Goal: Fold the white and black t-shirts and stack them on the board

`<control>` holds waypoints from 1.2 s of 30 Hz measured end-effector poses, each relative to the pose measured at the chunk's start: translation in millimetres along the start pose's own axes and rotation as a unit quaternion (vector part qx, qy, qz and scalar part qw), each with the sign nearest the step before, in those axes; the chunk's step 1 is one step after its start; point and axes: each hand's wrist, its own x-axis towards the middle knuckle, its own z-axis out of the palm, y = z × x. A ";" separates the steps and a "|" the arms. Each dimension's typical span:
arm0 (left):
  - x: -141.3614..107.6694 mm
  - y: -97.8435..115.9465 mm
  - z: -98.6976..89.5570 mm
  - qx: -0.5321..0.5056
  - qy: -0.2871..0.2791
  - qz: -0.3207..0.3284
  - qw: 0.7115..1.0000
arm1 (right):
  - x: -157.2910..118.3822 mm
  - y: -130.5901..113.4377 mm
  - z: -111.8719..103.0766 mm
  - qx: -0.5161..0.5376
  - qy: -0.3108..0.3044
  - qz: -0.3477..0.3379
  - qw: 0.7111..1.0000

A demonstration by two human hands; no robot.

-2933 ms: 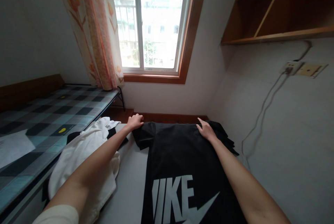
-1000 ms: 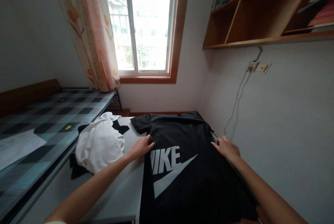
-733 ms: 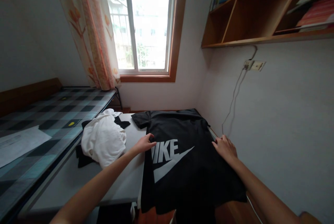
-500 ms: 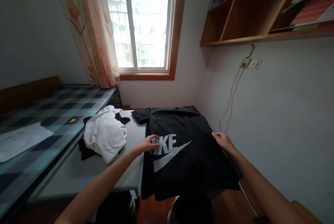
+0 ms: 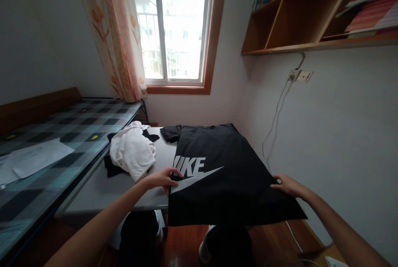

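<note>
A black T-shirt (image 5: pixel 226 192) with a large grey printed logo lies spread over the table, its lower hem hanging past the front edge. One short sleeve points left at the far end; the other sleeve does not show. My left hand (image 5: pixel 163 178) is closed on the shirt's left edge beside the print, thumb and fingers curled round the cloth. On the opposite side, my right hand (image 5: pixel 287 185) pinches the right edge lower down. A crumpled white garment (image 5: pixel 132 151) rests left of the shirt, over some black cloth (image 5: pixel 113 167).
The pale table (image 5: pixel 90 196) adjoins a bed with a checked mattress (image 5: pixel 102 124), where paper sheets (image 5: pixel 40 157) lie. A wooden shelf (image 5: pixel 298 22) hangs at upper right above a wall socket (image 5: pixel 294 75) with a cable. A curtained window (image 5: pixel 180 26) is ahead.
My right hand has come nearer along the shirt's right edge, and my left hand has shifted left to its left edge. The shirt's lower part is flatter and stretched wider.
</note>
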 end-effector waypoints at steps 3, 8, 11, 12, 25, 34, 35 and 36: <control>-6.8 -9.7 4.7 0.014 -0.018 -0.030 0.999 | -10.4 -1.1 -4.8 -0.072 -0.043 0.042 0.996; -7.1 -0.7 -24.6 0.108 0.065 -0.009 0.992 | -1.5 -35.1 -18.5 -0.182 0.105 0.057 0.976; -7.9 11.3 -65.3 0.249 0.238 0.053 0.937 | 16.3 -72.3 -11.6 -0.186 0.154 0.026 0.970; -9.5 15.3 -80.1 0.303 0.306 0.063 0.900 | 23.1 -85.8 -6.2 -0.181 0.156 0.011 0.971; -41.2 4.0 -197.7 0.376 0.518 -0.189 0.745 | 88.6 -174.5 76.3 0.000 0.009 -0.255 0.967; -37.8 37.6 -210.3 0.425 0.551 -0.025 0.718 | 106.5 -186.1 71.6 0.025 0.008 -0.284 0.958; -36.5 48.7 -209.5 0.421 0.564 0.015 0.710 | 108.5 -186.7 68.9 0.027 0.010 -0.285 0.958; -34.4 62.0 -207.8 0.417 0.576 0.055 0.701 | 110.5 -187.6 65.9 0.032 0.011 -0.284 0.958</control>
